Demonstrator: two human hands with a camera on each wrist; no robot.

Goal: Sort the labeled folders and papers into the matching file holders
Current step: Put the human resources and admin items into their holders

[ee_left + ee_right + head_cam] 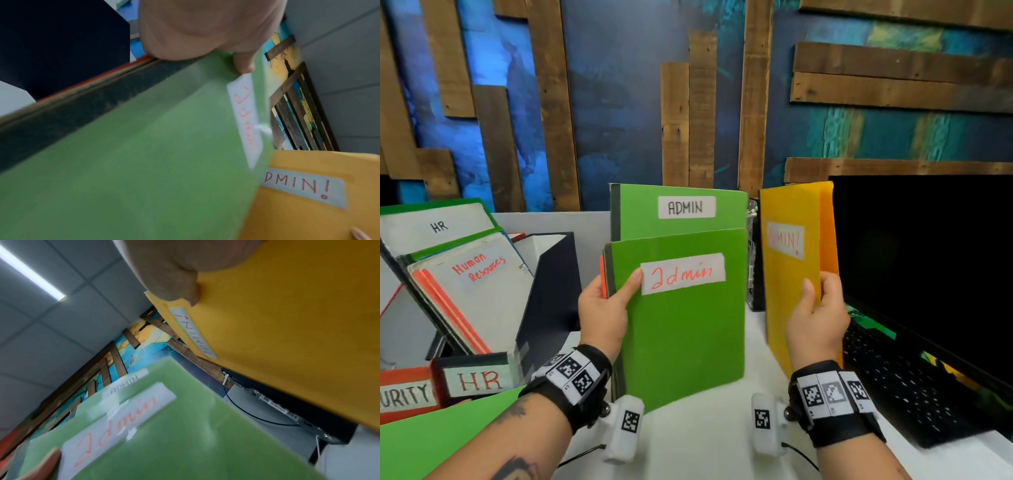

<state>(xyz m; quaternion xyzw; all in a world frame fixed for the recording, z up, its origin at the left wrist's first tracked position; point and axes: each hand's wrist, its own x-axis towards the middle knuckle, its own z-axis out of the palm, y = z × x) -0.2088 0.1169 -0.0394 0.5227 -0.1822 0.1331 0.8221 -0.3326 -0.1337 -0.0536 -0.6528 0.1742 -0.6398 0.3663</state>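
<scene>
left hand (604,310): "admin" folder (681,322) | right hand (816,323): "ADMIN!" folder (789,274)

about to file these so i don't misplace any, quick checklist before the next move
1. Left hand grip on the green folders: ok, thumb pinches beside the "admin" label.
2. Right hand grip on the yellow folder: ok, pinched at its edge.
3. Labels agree: ok, both green ones and the yellow one read admin.
4. Admin holder located: cannot tell, only the HR holder and part of a "...URITY" one show.
5. Orange sheet behind the green folders, label: cannot tell, hidden.
</scene>
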